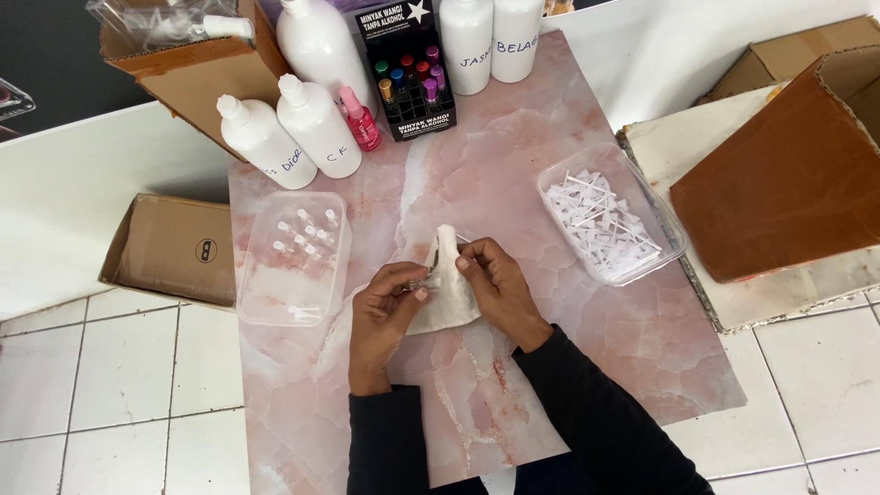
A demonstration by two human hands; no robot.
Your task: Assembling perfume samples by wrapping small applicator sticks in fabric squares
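Edges first: I note the pink marble-patterned mat (550,367) lying over a white tiled floor, its near edge cut off by the bottom of the frame. Open room on the mat lies in front of and to the right of the hands; the left flank is bounded by a clear plastic tub of small vials (293,258), the right flank by a clear tub of white sprayer stems (610,218). White bottles (312,124) and a black display box of small coloured bottles (410,69) close off the far edge, with cardboard boxes (788,174) beyond the mat on both sides. Hands: I record the left hand (385,316) closed, thumb and fingers pinched on a small clear vial (423,289) with a metal neck. The right hand (495,284) is also closed, fingertips gripping the top of a white cloth (446,284) that stands up between the two hands near the mat's centre. The hands sit close together, nearly touching over the cloth. Limits of view: the vial is mostly hidden by the left fingers and the cloth, so I cannot tell whether it is capped or filled. Both forearms, in dark sleeves, run out of frame at the bottom.
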